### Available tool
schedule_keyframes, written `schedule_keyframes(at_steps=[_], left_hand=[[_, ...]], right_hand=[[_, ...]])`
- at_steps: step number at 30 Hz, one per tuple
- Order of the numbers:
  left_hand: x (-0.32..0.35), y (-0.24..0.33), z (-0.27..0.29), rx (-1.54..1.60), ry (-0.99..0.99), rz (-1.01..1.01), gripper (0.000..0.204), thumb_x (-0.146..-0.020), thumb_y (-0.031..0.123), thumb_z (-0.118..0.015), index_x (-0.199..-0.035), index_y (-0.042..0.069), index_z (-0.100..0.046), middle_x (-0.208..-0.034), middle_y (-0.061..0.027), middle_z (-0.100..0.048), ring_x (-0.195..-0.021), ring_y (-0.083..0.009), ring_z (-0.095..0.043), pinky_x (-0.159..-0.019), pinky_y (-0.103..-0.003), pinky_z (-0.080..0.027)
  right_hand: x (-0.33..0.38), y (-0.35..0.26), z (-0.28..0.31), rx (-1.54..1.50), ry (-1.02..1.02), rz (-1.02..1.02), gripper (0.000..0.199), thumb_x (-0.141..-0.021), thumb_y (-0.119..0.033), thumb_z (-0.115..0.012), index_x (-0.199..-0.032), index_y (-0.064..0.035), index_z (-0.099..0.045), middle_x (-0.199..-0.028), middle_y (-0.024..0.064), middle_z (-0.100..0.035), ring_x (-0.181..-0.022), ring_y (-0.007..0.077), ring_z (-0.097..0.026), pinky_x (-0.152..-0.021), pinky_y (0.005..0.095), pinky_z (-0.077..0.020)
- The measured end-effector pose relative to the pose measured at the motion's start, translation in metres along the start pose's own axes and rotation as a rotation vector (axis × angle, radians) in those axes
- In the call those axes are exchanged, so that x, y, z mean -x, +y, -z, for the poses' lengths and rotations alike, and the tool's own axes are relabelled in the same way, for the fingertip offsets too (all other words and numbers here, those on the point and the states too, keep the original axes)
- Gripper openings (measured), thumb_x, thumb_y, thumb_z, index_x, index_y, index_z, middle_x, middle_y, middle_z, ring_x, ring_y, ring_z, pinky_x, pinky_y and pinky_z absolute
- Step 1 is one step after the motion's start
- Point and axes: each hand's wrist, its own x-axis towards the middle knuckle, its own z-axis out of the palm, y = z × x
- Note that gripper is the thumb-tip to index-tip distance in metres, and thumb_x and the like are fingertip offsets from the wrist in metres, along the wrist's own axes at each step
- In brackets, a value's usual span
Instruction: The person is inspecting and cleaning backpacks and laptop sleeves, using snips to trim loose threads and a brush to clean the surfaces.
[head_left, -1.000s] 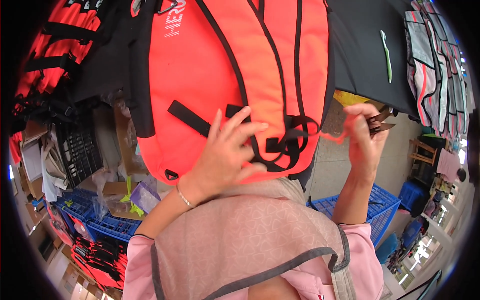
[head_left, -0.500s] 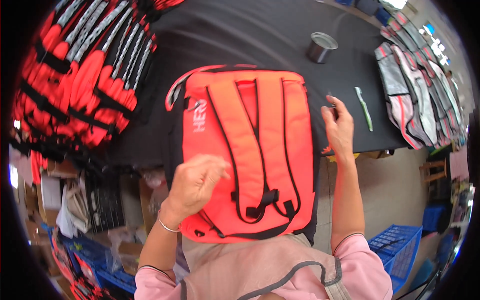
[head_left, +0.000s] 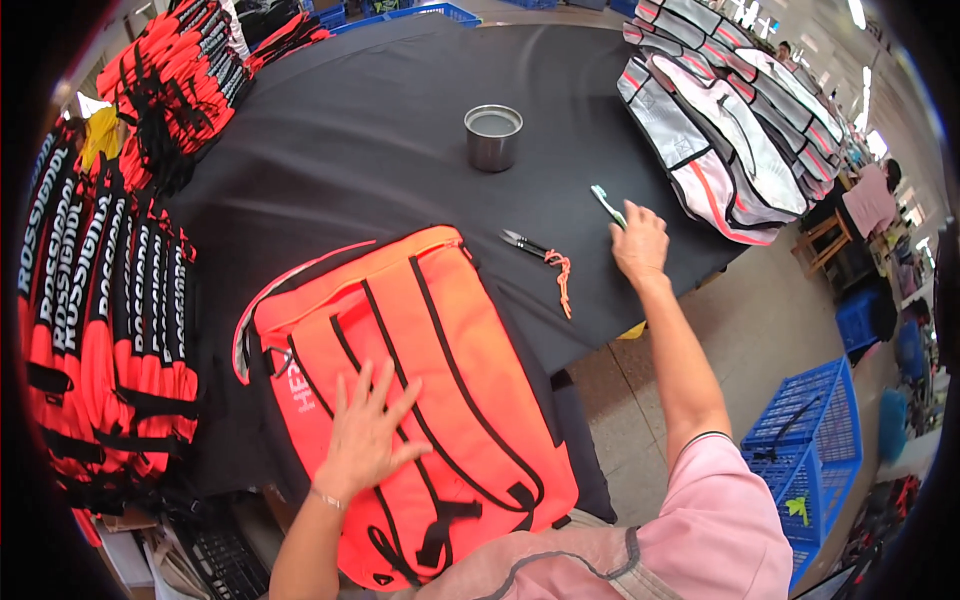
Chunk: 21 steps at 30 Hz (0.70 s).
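Note:
A bright orange-red backpack (head_left: pixel 335 415) lies with its shoulder straps facing up, partly over the near edge of the table. My left hand (head_left: pixel 376 430) rests on it with the fingers spread, touching the back panel and a strap. Over to the right, my right hand (head_left: pixel 640 242) is closed on the handle of a toothbrush (head_left: pixel 604 203), whose white head points away from me. Its fingers hide the rest of the handle. Between the backpack and that hand lie small thread snips (head_left: pixel 524 243) with an orange cord (head_left: pixel 563 280) tied on.
A dark round tin (head_left: pixel 492 140) stands farther back on the black-covered table (head_left: pixel 360 130). Stacked red and black bags (head_left: pixel 110 300) line the left side. Grey and white bags (head_left: pixel 720 140) are piled at the right. A blue plastic crate (head_left: pixel 805 440) sits beyond my right arm.
My right hand has put down the snips and moved to the toothbrush. My left hand has opened flat on the backpack. The view has shifted, and the backpack appears lower and tilted.

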Motion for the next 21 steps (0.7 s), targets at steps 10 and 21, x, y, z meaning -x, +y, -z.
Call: schedule_keyframes(at_steps=[10, 21], left_hand=[[0.004, 0.004, -0.011, 0.052, 0.094, 0.046, 0.075, -0.076, 0.061, -0.068, -0.142, 0.029, -0.049, -0.155, -0.0119, -0.031, -0.142, -0.0371, -0.027, -0.115, -0.062, -0.013], [0.006, 0.006, -0.01, 0.102, 0.125, 0.072, 0.072, -0.077, 0.059, -0.069, -0.14, 0.028, -0.052, -0.153, -0.01, -0.035, -0.141, -0.0341, -0.031, -0.115, -0.061, -0.014]], right_hand=[[-0.072, 0.009, -0.013, -0.437, 0.086, 0.114, 0.022, -0.09, -0.003, -0.048, -0.106, 0.0008, -0.062, -0.088, 0.023, -0.058, -0.087, 0.0418, -0.057, -0.078, 0.0487, -0.0467], [-0.145, -0.127, 0.023, -0.137, -0.259, 0.277, 0.026, -0.09, -0.013, -0.055, -0.109, -0.0194, -0.072, -0.097, 0.0134, -0.071, -0.09, 0.0328, -0.069, -0.078, 0.0431, -0.0554]])
